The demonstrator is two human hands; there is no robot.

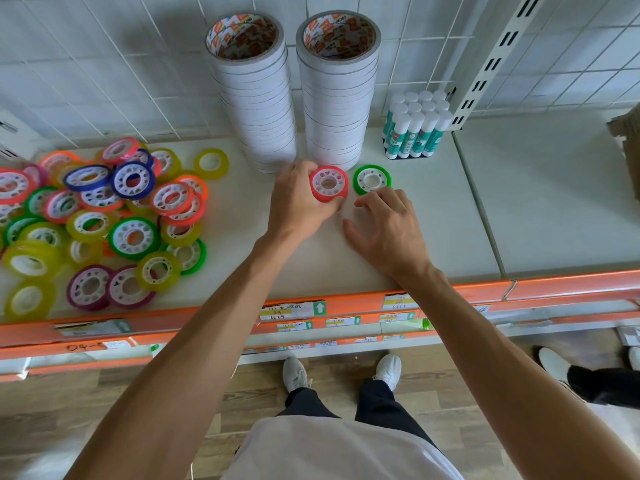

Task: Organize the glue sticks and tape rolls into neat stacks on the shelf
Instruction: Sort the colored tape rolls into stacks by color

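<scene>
My left hand (pixel 298 199) grips a red tape roll (pixel 328 183) lying flat on the white shelf (pixel 450 216), just in front of two tall stacks of white tape rolls (pixel 258 98) (pixel 337 102). A green tape roll (pixel 371 179) lies flat right beside the red one. My right hand (pixel 384 225) hovers with relaxed, spread fingers just below the green roll and holds nothing. A loose pile of coloured tape rolls (pixel 104 209) covers the shelf's left part. Upright glue sticks (pixel 417 128) with white caps stand packed together at the back right.
A wire grid back panel (pixel 104 64) closes the shelf behind. The orange front edge (pixel 346 306) carries price labels. A slotted upright post (pixel 495 60) rises right of the glue sticks. A cardboard box corner (pixel 627 133) shows far right. Another person's shoes (pixel 554 362) stand on the floor.
</scene>
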